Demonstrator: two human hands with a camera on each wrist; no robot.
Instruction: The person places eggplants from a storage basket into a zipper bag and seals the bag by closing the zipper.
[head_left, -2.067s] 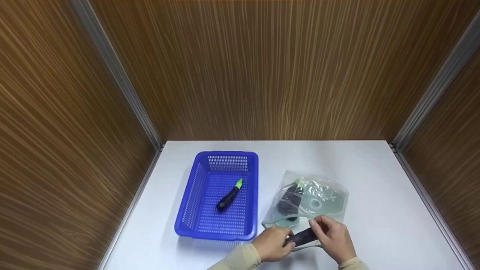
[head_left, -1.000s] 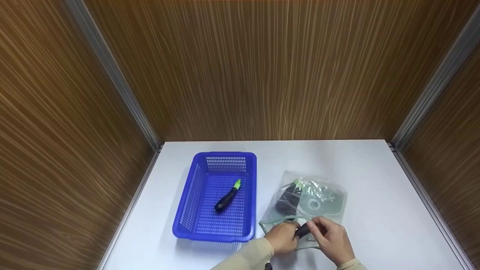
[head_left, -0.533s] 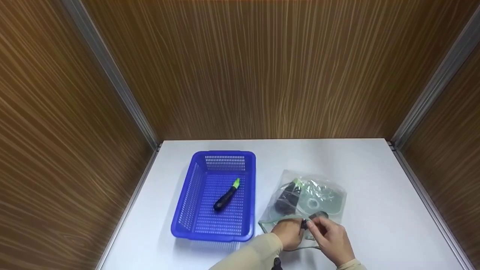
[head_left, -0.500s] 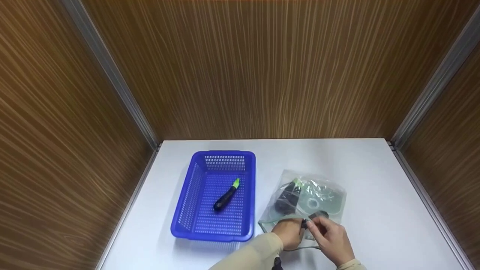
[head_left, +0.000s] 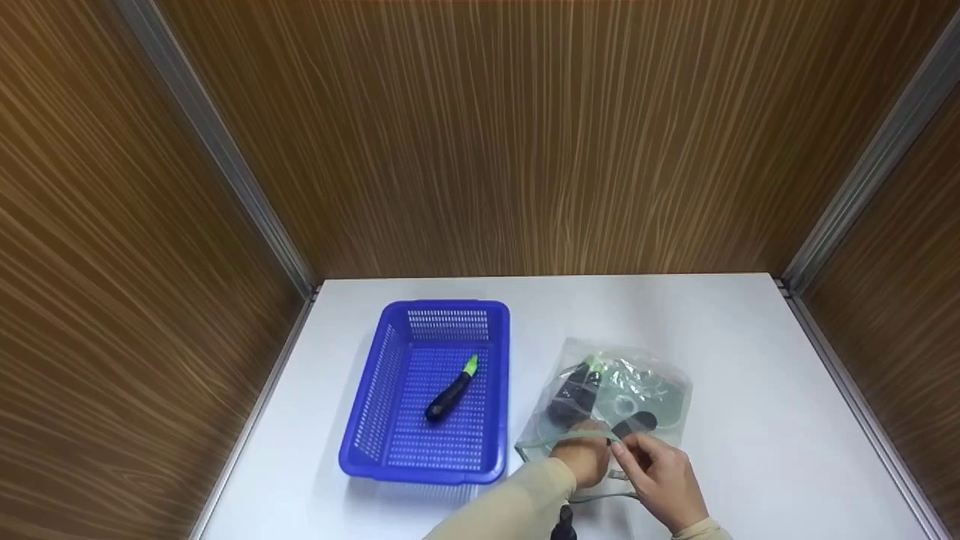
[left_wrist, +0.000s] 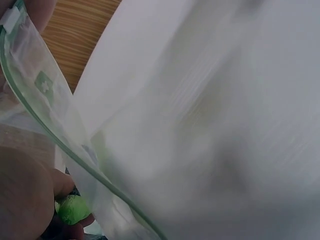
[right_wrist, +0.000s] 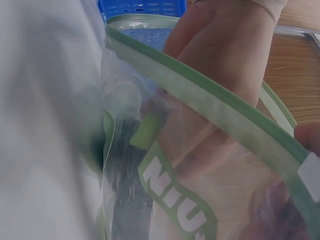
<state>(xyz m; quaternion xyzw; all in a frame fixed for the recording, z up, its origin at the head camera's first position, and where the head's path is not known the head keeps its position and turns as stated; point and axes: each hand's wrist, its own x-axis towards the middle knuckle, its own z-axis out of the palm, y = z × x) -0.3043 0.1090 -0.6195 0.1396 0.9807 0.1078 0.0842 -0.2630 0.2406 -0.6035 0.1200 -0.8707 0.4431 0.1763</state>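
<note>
My left hand (head_left: 581,457) reaches through the mouth of a clear zip bag (head_left: 675,409) with green edging. Inside it, the fingers grip an eggplant (head_left: 636,424), whose dark end shows through the plastic; its green stem (left_wrist: 75,210) peeks out beside the fingers in the left wrist view. Another dark eggplant (head_left: 574,394) with a green top lies deeper in the bag, on the left. My right hand (head_left: 664,476) pinches the bag's edge and holds the mouth apart. A white zip slider (right_wrist: 311,175) sits by the right fingers in the right wrist view.
A blue perforated basket (head_left: 501,390) stands left of the bag, with one eggplant (head_left: 451,396) lying in it. Both rest on a white table (head_left: 739,360). Wood-grain panels (head_left: 480,150) rise behind and at both sides.
The left hand has pushed the eggplant from the bag's mouth into the bag, moving forward and right. The right hand has stayed at the bag's edge.
</note>
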